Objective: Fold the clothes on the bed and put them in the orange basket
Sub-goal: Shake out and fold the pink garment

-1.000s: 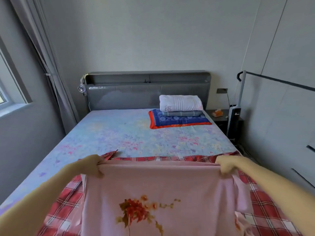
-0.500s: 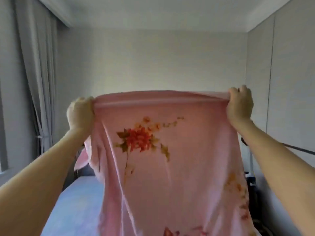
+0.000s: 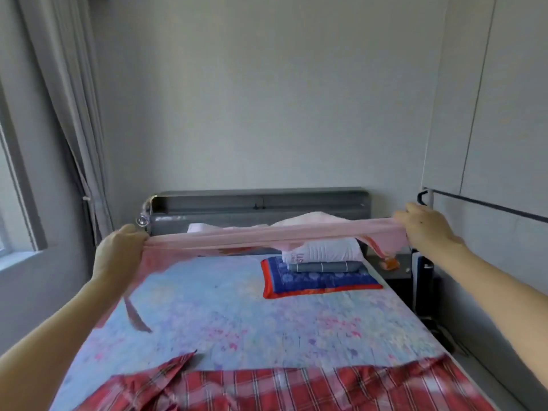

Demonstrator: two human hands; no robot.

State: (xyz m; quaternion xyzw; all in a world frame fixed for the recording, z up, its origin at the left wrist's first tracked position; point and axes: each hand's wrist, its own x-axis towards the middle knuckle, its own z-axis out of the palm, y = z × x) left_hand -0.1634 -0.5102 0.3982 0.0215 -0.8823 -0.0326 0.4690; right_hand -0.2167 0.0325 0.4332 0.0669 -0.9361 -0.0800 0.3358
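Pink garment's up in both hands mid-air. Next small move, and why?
Probably lower it flat onto the bed: both hands, left and right, hold the pink garment stretched in the air, and open sheet lies beyond the red plaid garment.

Grey curtain (image 3: pixel 63 114) hangs beside grey headboard (image 3: pixel 258 200).
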